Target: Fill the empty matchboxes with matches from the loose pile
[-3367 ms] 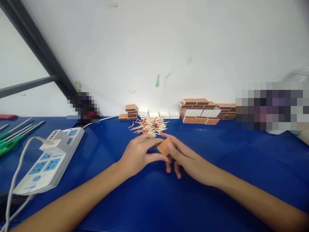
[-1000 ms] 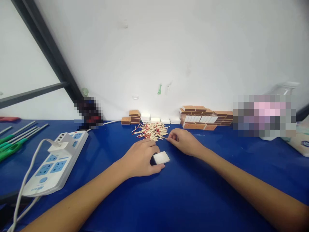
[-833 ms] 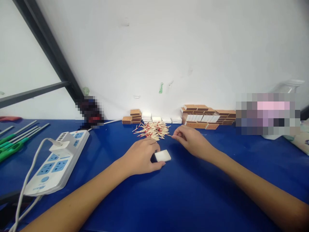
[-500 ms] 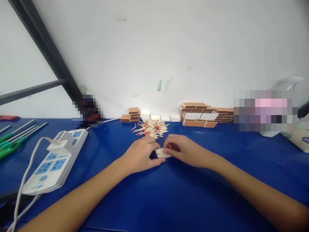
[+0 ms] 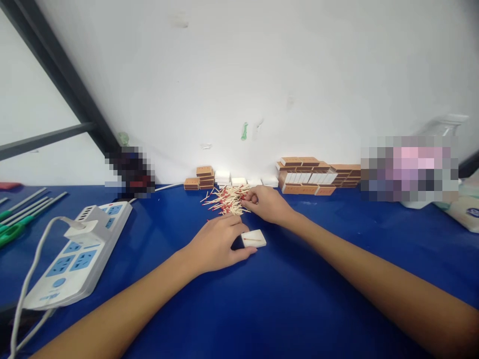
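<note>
A small white matchbox tray (image 5: 259,234) lies on the blue table with a single match (image 5: 252,239) inside it. My left hand (image 5: 219,242) steadies the tray from its left side, thumb along the near edge and fingers at the far one. Farther back, loose red-tipped matches (image 5: 226,200) are heaped. At the right edge of this heap, my right hand (image 5: 267,205) has its fingertips pinched together among the matches; whatever is between them is too small to make out.
Brown matchboxes (image 5: 309,188) are stacked along the wall at right, with a smaller stack (image 5: 205,172) at left. Several white trays (image 5: 222,177) stand behind the heap. At left are a power strip (image 5: 84,262) with a cable and green-handled tools (image 5: 22,224).
My right hand has left the tray and moved forward to the match heap. My left hand stays at the tray, where the match inside now shows.
</note>
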The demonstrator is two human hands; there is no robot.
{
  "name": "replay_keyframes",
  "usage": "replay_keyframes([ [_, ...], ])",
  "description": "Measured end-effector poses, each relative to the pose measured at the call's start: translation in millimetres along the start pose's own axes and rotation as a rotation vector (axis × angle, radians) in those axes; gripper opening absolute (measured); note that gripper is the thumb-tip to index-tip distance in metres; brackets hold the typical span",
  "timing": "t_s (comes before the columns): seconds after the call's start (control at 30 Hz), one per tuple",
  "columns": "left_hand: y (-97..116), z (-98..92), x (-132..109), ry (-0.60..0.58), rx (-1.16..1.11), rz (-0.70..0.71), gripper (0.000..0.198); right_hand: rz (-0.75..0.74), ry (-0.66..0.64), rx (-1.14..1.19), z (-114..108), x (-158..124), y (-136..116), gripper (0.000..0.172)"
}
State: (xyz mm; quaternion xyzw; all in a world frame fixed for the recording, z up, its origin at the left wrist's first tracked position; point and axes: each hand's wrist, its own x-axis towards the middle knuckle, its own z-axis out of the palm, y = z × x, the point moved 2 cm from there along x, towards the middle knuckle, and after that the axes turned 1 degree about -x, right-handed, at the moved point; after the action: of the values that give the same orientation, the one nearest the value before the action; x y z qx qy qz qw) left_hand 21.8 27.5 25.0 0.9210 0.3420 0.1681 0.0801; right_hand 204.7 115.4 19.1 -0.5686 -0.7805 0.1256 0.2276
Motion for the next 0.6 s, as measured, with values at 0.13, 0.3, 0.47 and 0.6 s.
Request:
replay_keyframes([
  [0.13,-1,-0.4,1,0.001,0.008,0.003,0.028,-0.044,-0.029,-0.044,-5,-5,2,0.016],
  [0.3,-3,-0.5,1,0.005,0.015,0.004,0.029,-0.068,-0.04,-0.098,-11,-12,7,0.012],
  [0.47,-4,-0.8,1,0.012,0.02,0.001,0.03,-0.075,-0.064,-0.128,-12,-15,6,0.012],
  [0.6,-5,-3.1,2,0.013,0.017,-0.011,0.029,-0.104,-0.094,-0.139,-13,-17,9,0.01],
])
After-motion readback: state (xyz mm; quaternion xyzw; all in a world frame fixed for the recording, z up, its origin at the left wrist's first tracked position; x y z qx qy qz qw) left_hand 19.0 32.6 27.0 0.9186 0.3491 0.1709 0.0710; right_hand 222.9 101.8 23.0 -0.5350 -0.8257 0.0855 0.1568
